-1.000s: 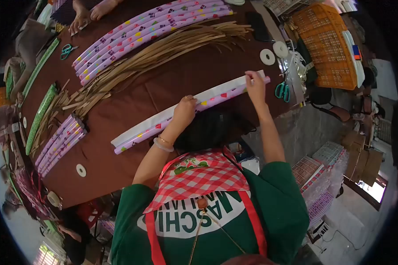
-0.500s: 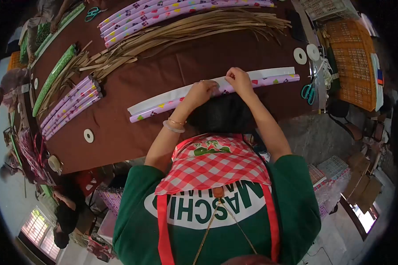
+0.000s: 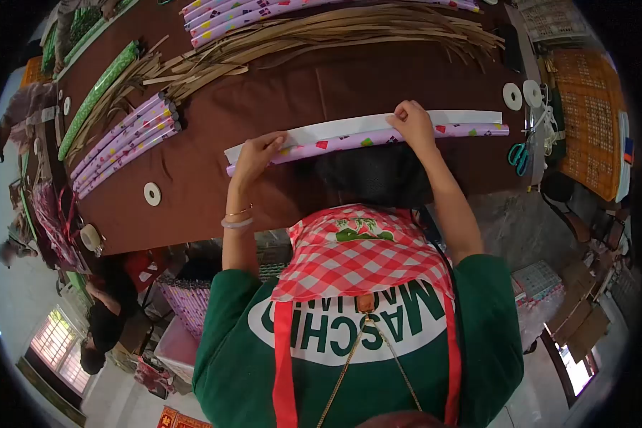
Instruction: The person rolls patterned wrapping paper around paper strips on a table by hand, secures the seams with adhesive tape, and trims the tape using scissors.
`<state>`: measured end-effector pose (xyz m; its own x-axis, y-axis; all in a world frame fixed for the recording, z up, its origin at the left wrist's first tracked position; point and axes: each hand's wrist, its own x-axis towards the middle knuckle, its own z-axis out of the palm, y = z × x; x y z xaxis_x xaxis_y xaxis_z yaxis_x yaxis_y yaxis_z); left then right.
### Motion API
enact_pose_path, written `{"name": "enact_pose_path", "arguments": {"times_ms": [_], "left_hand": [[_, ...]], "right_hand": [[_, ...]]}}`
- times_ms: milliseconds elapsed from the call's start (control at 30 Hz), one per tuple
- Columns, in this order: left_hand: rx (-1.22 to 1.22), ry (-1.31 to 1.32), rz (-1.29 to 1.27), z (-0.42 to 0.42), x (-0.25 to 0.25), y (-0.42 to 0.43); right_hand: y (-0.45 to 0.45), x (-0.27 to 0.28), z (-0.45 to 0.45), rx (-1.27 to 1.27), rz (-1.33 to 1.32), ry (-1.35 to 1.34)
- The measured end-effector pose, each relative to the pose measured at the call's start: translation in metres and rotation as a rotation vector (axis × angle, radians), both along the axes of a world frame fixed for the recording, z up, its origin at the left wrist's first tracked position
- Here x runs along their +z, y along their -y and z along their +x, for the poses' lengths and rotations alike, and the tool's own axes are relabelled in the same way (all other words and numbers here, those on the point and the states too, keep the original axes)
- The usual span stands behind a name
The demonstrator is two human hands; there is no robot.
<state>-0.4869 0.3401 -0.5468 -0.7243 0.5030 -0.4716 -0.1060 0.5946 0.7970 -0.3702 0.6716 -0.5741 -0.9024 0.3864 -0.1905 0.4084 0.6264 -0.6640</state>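
A long roll of lilac patterned paper (image 3: 357,143) with its white underside (image 3: 335,128) showing along the far edge lies across the table near me. Toward its left end, my left hand (image 3: 258,155) is closed on the paper, thumb and fingers pinched at the rolled part. Right of the middle, my right hand (image 3: 412,125) pinches the paper with its fingers bent over the white strip. Both wrists rest close to the near side of the roll. A bracelet and a bangle circle my left wrist.
Brown strips (image 3: 321,43) lie beyond the roll, with finished lilac rolls (image 3: 128,146) and a green roll (image 3: 100,100) at left. White tape rolls (image 3: 512,96) and teal scissors (image 3: 518,158) sit at right; another tape roll (image 3: 152,193) is at left. Other people stand at far left.
My hands have moved apart along the roll: the left one slid toward the left end, the right one stayed right of the middle. The whole view has shifted slightly.
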Motion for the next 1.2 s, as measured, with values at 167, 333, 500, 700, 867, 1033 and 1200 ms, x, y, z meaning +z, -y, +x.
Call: {"name": "enact_pose_path", "arguments": {"times_ms": [167,333,500,700,867,1033,1200], "left_hand": [[0.155,0.028,-0.013,-0.009,0.005,0.041],[0.166,0.079,-0.076,-0.019,0.001,0.068],[0.284,0.055,-0.118,-0.016,0.018,0.07],[0.457,-0.262,-0.163,-0.012,-0.011,0.096],[0.507,-0.282,-0.125,-0.007,-0.036,0.106],[0.522,-0.262,-0.229,-0.003,-0.017,0.098],[0.551,-0.198,-0.142,-0.002,-0.018,0.099]], "right_hand": [[-0.001,-0.001,-0.001,0.0,-0.006,0.01],[-0.002,-0.005,-0.001,0.009,0.022,0.012],[-0.006,-0.007,0.002,0.033,-0.041,-0.026],[-0.025,-0.007,0.01,-0.016,-0.237,-0.01],[-0.003,0.018,-0.006,-0.135,-0.128,-0.213],[0.079,0.051,-0.043,0.229,-0.252,-0.132],[0.181,0.028,-0.08,0.642,-0.327,-0.162]]}}
